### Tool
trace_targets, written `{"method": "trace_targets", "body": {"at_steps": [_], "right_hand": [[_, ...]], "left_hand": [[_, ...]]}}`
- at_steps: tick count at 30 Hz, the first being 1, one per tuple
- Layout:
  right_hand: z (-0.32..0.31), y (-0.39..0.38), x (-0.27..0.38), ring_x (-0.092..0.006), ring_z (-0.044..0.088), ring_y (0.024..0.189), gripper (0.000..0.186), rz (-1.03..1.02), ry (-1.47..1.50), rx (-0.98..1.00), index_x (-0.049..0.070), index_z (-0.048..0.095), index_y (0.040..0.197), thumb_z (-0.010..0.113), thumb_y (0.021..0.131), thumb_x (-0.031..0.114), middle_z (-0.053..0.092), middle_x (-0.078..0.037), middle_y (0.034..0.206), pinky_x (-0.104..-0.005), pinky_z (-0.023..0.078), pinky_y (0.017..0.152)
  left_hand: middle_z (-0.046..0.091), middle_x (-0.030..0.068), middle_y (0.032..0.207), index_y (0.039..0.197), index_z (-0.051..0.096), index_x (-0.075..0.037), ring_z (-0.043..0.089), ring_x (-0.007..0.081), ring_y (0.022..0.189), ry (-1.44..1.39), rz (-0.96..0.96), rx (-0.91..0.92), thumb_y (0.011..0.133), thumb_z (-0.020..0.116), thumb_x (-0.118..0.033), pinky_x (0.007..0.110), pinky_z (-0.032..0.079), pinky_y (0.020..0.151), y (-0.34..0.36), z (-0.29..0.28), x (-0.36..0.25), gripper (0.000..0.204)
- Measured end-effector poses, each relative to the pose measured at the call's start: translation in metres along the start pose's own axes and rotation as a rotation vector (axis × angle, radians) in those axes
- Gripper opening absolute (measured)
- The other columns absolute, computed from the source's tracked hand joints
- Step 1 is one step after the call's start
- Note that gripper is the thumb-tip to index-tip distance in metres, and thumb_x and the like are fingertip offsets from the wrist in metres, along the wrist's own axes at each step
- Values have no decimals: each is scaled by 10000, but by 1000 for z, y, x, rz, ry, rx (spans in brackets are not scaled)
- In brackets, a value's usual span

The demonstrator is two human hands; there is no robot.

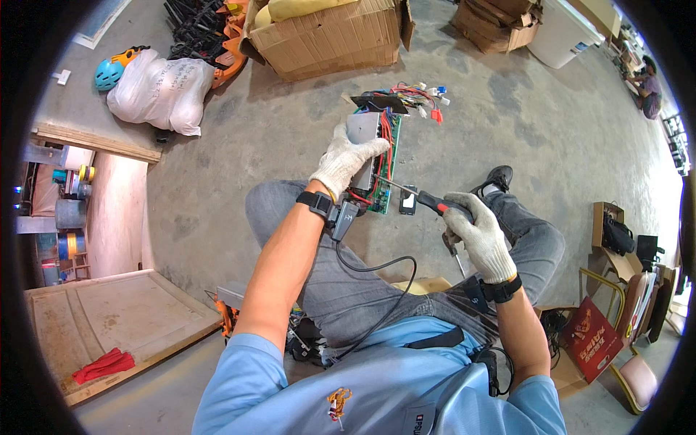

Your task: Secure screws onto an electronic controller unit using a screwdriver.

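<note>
My left hand (349, 158), in a white knit glove, is closed round a silver metal-cased controller (362, 127). Along its right side run a green circuit board (395, 141) and red wires, and a bundle of coloured wires with plugs (420, 93) spreads from its far end. Wrapped in a matching glove, my right hand (480, 235) grips a screwdriver (432, 203) with a black and red handle. Its shaft points left, the tip at the near part of the board. A second slim tool (457, 257) sticks out below the right hand; its kind is unclear.
Beyond the controller stand a large cardboard box (330, 43), a white bag (163, 90) and a blue helmet (109, 75). A small black device (408, 201) lies on the floor. Folding chairs (638, 380) are at right, a wooden panel (123, 326) at left. Another person (647, 90) sits far right.
</note>
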State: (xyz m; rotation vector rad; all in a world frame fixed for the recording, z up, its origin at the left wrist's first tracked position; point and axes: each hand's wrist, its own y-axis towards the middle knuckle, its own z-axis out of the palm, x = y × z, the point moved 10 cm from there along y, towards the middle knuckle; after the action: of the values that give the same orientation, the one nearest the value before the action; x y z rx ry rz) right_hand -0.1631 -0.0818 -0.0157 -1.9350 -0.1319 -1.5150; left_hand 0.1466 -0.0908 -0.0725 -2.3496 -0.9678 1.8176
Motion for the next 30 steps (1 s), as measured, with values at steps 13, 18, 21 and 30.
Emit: {"method": "trace_targets", "body": {"at_steps": [13, 18, 21, 30], "right_hand": [[13, 8, -15, -88, 604, 767, 395, 47, 152, 66, -33, 659, 1285, 641, 1047, 283, 711, -54, 972, -259, 535, 697], [-2, 1, -12, -45, 570, 661, 292, 154, 275, 99, -19, 649, 1198, 588, 1089, 245, 704, -49, 965, -200, 469, 562], [-9, -6, 14, -90, 603, 724, 303, 133, -117, 73, 26, 744, 1151, 641, 1030, 284, 699, -13, 931, -270, 509, 636], [9, 19, 4, -91, 579, 623, 407, 43, -21, 212, 15, 702, 1264, 664, 989, 314, 690, -14, 828, -292, 478, 543]], "left_hand": [[647, 194, 1356, 1536, 438, 20, 653, 287, 1196, 57, 35, -43, 731, 948, -455, 413, 558, 996, -2, -14, 4, 1065], [641, 218, 1386, 1551, 413, 23, 626, 340, 1280, 9, 81, 23, 692, 937, -462, 436, 507, 1087, 0, 14, -21, 1116], [643, 171, 1393, 1503, 480, 22, 612, 294, 1296, -16, 166, 44, 775, 899, -453, 409, 478, 1118, -33, 16, -58, 965], [611, 208, 1399, 1562, 408, 18, 606, 313, 1265, 22, 132, 37, 778, 864, -322, 402, 472, 1100, -10, 5, -30, 969]]}}
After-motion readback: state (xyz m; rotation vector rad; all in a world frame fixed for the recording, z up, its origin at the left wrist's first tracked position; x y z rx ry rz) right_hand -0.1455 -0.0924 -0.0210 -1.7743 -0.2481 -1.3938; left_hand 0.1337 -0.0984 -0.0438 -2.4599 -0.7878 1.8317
